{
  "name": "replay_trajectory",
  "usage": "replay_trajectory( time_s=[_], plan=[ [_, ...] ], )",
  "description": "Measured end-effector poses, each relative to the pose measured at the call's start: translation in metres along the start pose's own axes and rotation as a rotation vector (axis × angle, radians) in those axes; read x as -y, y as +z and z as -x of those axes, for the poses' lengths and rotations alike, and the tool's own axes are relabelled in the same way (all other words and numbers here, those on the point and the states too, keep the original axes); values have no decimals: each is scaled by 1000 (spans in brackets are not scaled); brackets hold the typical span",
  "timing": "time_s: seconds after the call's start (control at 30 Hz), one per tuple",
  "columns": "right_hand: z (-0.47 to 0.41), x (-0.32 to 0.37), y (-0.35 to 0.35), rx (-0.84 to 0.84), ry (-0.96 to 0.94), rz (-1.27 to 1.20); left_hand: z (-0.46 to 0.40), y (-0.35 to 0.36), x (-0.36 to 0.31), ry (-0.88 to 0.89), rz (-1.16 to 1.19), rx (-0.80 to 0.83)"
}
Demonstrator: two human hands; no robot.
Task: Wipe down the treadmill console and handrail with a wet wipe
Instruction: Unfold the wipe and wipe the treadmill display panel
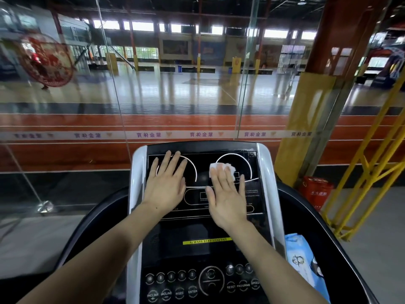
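Observation:
The black treadmill console (pixel 202 249) with silver side trim fills the lower middle of the head view. My right hand (pixel 228 196) lies flat on the right part of the display, fingers pressing a crumpled white wet wipe (pixel 221 167) against the screen. My left hand (pixel 166 185) rests flat on the left part of the display, fingers spread, with nothing under it. A dark curved handrail (pixel 87 229) runs down the left side and another handrail (pixel 311 218) down the right.
A blue wet-wipe pack (pixel 304 260) lies on the console's right side. A glass wall (pixel 65 119) stands right in front of the treadmill. A yellow steel frame (pixel 359 183) and a red box (pixel 315 189) stand at the right.

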State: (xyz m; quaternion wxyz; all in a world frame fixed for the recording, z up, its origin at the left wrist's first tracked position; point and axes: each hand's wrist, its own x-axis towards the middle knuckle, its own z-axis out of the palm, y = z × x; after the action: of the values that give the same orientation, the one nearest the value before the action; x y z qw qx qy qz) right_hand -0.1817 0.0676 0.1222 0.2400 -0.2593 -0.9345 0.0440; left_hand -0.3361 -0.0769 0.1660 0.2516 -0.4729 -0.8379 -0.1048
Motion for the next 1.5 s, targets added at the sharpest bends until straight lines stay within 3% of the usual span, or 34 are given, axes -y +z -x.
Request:
replay_trajectory(
  time_s=[0.13,0.27,0.4,0.93,1.17,1.5],
  plan=[
    [0,-22,-5,5,-50,113,3,2,-1,10,-11,-7],
    [7,-72,-16,-76,142,109,3,2,1,6,-13,7],
    [0,-47,-6,-78,191,32,8,-2,18,-23,-20,-10],
    [-20,133,40,52,-306,57,78,-3,94,-116,-72,1],
    [0,103,39,34,-437,144,77,-4,101,-97,-79,67],
    [-10,103,31,15,-366,117,73,-1,83,-84,-104,37]
  ],
)
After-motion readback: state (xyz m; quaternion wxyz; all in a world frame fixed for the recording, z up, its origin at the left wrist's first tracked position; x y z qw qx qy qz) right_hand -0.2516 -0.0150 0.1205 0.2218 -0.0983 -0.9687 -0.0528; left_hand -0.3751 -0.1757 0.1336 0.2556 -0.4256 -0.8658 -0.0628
